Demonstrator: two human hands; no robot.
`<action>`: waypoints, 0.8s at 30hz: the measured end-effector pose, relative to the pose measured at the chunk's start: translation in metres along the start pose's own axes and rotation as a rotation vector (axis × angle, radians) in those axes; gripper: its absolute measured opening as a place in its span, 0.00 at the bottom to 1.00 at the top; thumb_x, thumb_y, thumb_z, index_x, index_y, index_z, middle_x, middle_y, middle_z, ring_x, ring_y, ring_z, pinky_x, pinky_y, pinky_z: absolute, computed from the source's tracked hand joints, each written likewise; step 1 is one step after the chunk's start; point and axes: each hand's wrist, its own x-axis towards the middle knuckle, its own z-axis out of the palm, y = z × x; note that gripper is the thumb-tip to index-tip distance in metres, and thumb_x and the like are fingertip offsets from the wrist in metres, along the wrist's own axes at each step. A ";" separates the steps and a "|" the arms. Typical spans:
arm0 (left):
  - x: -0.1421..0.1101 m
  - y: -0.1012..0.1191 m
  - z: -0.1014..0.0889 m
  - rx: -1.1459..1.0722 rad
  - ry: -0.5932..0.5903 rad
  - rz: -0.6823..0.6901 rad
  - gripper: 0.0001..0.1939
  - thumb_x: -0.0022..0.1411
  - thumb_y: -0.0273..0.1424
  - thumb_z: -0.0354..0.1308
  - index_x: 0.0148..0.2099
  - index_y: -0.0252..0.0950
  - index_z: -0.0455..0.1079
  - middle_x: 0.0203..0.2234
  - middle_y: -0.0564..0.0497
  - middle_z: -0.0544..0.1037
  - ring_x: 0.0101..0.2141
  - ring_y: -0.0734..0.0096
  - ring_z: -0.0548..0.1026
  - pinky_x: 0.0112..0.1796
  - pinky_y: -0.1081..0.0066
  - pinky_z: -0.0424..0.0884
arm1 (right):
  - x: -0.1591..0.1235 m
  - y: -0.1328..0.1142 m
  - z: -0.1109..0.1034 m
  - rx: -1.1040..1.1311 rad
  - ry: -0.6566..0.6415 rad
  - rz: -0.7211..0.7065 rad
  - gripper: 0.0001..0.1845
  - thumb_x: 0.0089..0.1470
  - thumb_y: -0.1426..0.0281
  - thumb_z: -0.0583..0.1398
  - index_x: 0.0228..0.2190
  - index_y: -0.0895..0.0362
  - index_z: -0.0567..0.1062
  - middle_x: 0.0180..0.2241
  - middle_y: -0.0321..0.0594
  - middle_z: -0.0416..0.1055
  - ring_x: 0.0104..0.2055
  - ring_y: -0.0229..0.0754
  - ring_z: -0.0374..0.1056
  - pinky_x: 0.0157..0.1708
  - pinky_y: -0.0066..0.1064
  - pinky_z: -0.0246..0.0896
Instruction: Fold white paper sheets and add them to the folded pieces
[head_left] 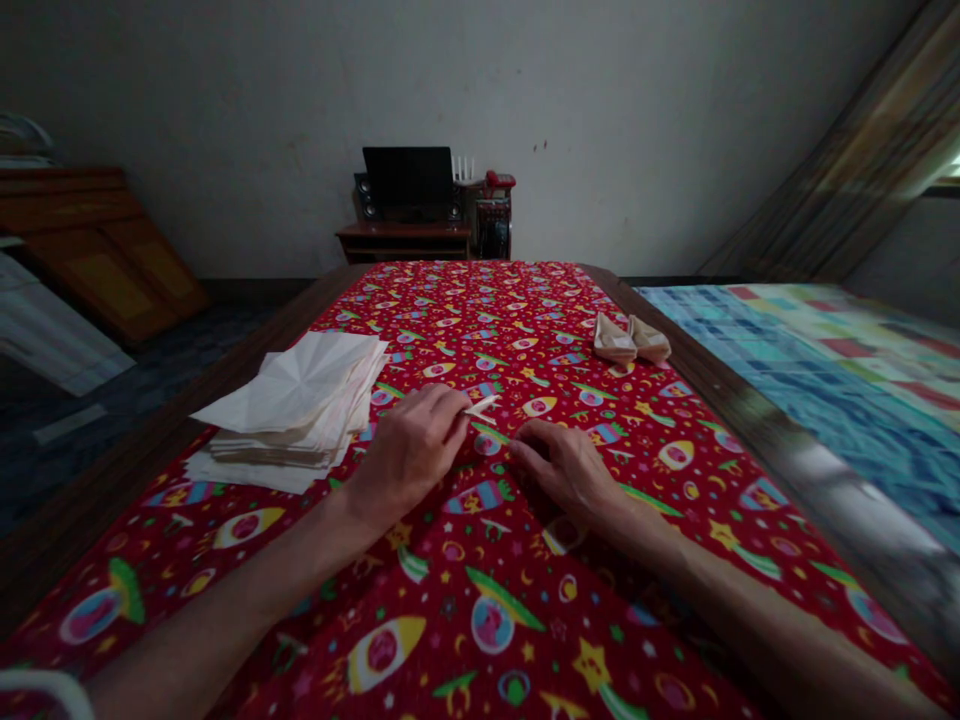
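Observation:
My left hand is closed on a small piece of folded white paper, whose narrow, pointed end sticks out to the right past the fingertips. The rest of that paper is hidden behind the fingers. Just to the right, my right hand is low over the red patterned tablecloth. Its fingers are loosely bent, the thumb stands a little apart, and nothing shows between them. Beside my left hand lies a stack of creased white paper sheets. Two folded paper shapes stand farther off on the right.
The dark wooden table edge runs along the right, beside a bed with a coloured sheet. A small desk with a black monitor stands beyond the far end. At the left is a wooden cabinet.

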 end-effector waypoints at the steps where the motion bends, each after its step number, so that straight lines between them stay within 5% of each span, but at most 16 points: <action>1: 0.000 0.001 -0.003 0.098 -0.043 0.074 0.04 0.62 0.24 0.51 0.36 0.35 0.66 0.30 0.50 0.72 0.34 0.65 0.71 0.37 0.67 0.66 | -0.001 -0.001 0.000 0.019 0.024 -0.018 0.09 0.58 0.66 0.55 0.30 0.56 0.72 0.26 0.36 0.71 0.27 0.36 0.65 0.27 0.26 0.53; 7: -0.009 0.022 -0.001 0.284 -0.220 0.275 0.04 0.61 0.23 0.50 0.36 0.34 0.65 0.30 0.49 0.70 0.32 0.61 0.68 0.33 0.64 0.64 | -0.007 -0.005 0.005 -0.043 0.128 -0.332 0.18 0.56 0.68 0.57 0.48 0.59 0.66 0.39 0.46 0.69 0.38 0.41 0.64 0.34 0.29 0.59; 13: -0.013 0.016 0.004 0.197 -0.192 0.253 0.05 0.64 0.26 0.49 0.36 0.35 0.65 0.31 0.50 0.71 0.34 0.63 0.68 0.36 0.64 0.63 | -0.004 0.002 0.012 -0.240 0.073 -0.374 0.09 0.58 0.75 0.52 0.34 0.58 0.73 0.25 0.37 0.65 0.25 0.35 0.58 0.23 0.26 0.49; 18: -0.021 -0.001 0.009 0.093 -0.205 0.232 0.07 0.66 0.27 0.48 0.38 0.35 0.66 0.32 0.50 0.72 0.35 0.65 0.68 0.37 0.65 0.62 | -0.001 0.013 0.010 -0.254 0.104 -0.487 0.11 0.58 0.76 0.52 0.34 0.59 0.74 0.28 0.40 0.69 0.26 0.34 0.61 0.24 0.24 0.51; 24: -0.025 0.001 0.008 0.066 -0.270 0.345 0.09 0.67 0.26 0.46 0.36 0.35 0.67 0.32 0.50 0.71 0.36 0.66 0.68 0.38 0.66 0.62 | -0.002 0.016 0.000 -0.259 -0.045 -0.496 0.13 0.59 0.77 0.50 0.37 0.59 0.74 0.31 0.41 0.69 0.30 0.35 0.63 0.28 0.25 0.55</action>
